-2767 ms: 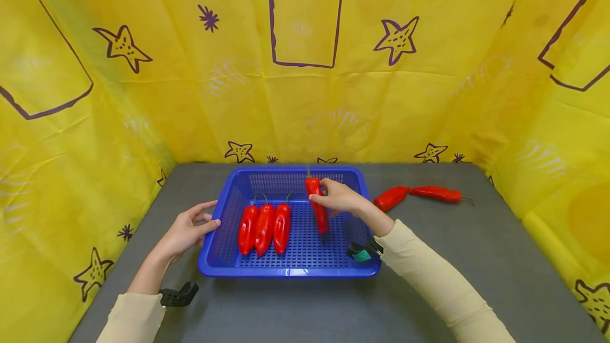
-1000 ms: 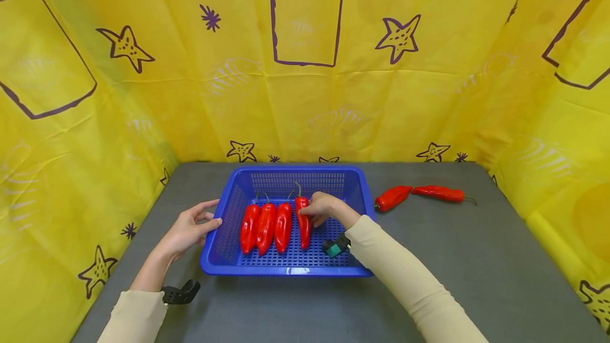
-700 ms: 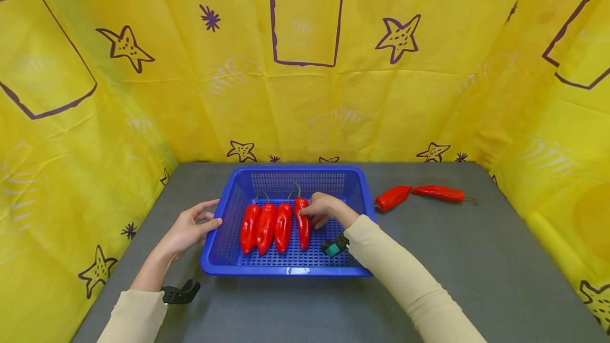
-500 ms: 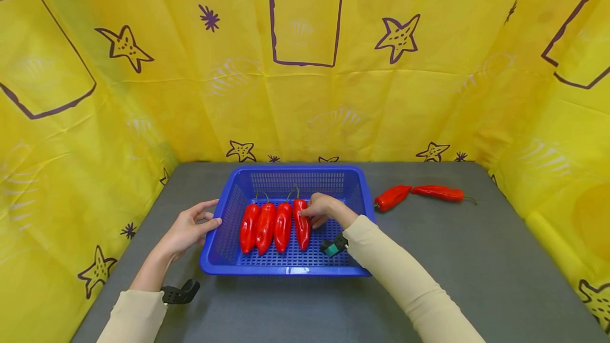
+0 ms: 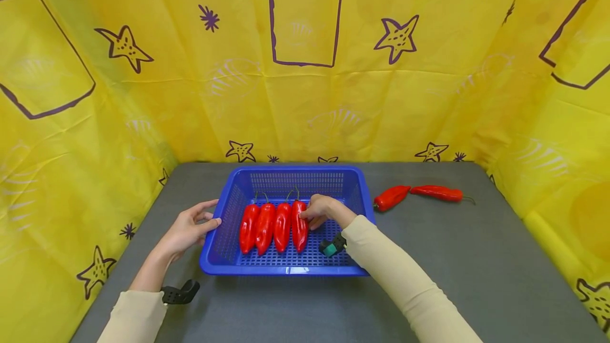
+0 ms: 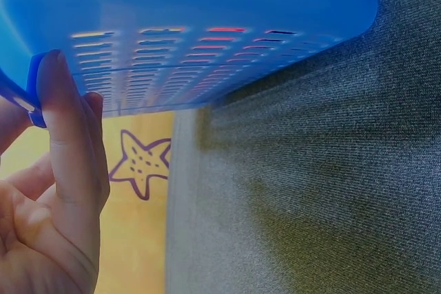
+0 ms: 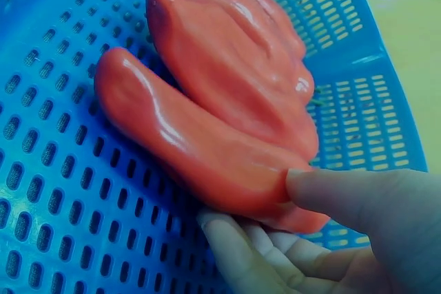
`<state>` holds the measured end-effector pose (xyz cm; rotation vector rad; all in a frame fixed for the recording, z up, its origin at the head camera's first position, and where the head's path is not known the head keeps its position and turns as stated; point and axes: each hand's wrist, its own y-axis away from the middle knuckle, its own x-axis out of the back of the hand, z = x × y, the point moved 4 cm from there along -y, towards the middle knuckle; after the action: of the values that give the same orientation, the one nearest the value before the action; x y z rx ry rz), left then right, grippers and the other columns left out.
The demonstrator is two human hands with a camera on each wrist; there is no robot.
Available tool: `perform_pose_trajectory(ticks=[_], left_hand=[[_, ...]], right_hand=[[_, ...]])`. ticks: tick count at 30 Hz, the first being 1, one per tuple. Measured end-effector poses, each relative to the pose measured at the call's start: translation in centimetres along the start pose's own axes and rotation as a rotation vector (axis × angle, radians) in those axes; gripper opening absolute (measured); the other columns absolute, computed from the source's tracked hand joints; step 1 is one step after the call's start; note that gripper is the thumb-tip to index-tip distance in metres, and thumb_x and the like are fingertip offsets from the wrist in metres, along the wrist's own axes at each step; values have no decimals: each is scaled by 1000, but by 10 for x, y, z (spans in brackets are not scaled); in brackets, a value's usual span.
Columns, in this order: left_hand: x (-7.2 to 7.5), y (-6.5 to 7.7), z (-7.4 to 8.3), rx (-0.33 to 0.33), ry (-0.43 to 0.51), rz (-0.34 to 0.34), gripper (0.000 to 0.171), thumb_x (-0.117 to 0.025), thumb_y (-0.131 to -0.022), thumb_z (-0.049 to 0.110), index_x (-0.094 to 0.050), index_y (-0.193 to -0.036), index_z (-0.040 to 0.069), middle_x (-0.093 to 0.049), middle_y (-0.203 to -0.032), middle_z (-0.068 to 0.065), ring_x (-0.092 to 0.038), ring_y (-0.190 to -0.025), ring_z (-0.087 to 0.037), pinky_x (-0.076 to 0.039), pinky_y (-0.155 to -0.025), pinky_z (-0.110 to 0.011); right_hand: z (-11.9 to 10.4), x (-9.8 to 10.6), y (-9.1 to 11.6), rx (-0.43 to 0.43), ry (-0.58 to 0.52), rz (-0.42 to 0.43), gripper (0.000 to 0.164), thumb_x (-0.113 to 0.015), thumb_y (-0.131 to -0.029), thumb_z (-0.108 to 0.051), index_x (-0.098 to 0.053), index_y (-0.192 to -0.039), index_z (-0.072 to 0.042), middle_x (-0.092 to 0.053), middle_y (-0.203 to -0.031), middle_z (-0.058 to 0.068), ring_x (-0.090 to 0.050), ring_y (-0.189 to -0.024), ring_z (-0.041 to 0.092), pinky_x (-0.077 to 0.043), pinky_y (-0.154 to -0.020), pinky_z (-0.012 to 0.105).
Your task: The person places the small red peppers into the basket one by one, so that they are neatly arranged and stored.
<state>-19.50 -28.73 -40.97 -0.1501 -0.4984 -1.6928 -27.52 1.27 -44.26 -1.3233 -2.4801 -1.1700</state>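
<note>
The person's right hand [image 5: 325, 210] pinches a red pepper [image 5: 298, 232] inside a blue basket [image 5: 286, 271], its thumb pressed on the upper surface and its fingers against the side away from the other peppers. The grip sits close to the stem end; most of the pepper's body reaches out beyond it toward the near rim, lying on the perforated floor with its stem pointing away from the person. Three other red peppers [image 5: 265, 229] lie to its left in a roughly parallel row. The held one seems to touch its neighbour near the stem end, though the wrist view is too soft to be certain. The left hand [image 5: 187, 231] holds the basket's left rim between thumb and fingers. Right of the basket, two loose peppers [image 5: 392, 198] lie on the grey table [image 5: 452, 269], their tips nearly meeting.
</note>
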Motion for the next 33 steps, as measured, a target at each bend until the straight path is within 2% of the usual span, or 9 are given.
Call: perform_pose_trajectory(ticks=[6, 13, 20, 27, 33], left_hand=[[-1, 0, 0, -1, 5, 1, 68, -65, -86, 27, -31, -142, 9, -55, -104, -23, -66, -75, -29, -56, -64, -43], [-1, 0, 1, -4, -5, 3, 68, -65, -86, 28, -30, -142, 9, -55, -104, -23, -66, -74, -28, -56, -64, -44], [0, 0, 2, -5, -21, 12, 66, -64, -87, 27, -31, -142, 9, -55, -104, -22, -65, -74, -27, -57, -62, -41], [0, 0, 2, -7, -10, 6, 66, -64, -87, 25, -31, -142, 9, -55, -103, -22, -66, -74, -27, -56, -63, -42], [-1, 1, 2, -3, -8, 1, 66, -64, -87, 25, -30, -142, 9, -55, -104, -23, -66, -75, -28, -56, -64, -44]], right_hand=[[2, 0, -1, 1, -36, -16, 20, -62, -87, -10, -52, -71, -4, -56, -74, 10, -62, -58, 17, -56, -65, 30], [2, 0, 1, -22, 9, -26, 24, -60, -89, -13, -52, -68, -5, -57, -71, 8, -59, -57, 15, -56, -66, 31], [2, -1, 2, -19, 22, -46, 23, -58, -89, -9, -54, -67, -4, -59, -64, 8, -59, -54, 13, -56, -67, 30], [1, 0, 2, -24, 32, -66, 22, -57, -89, -8, -53, -68, -3, -58, -67, 9, -60, -58, 16, -56, -67, 31], [1, 3, 4, -23, 33, -42, 16, -58, -89, -9, -57, -75, -1, -57, -73, 10, -63, -65, 20, -57, -67, 33]])
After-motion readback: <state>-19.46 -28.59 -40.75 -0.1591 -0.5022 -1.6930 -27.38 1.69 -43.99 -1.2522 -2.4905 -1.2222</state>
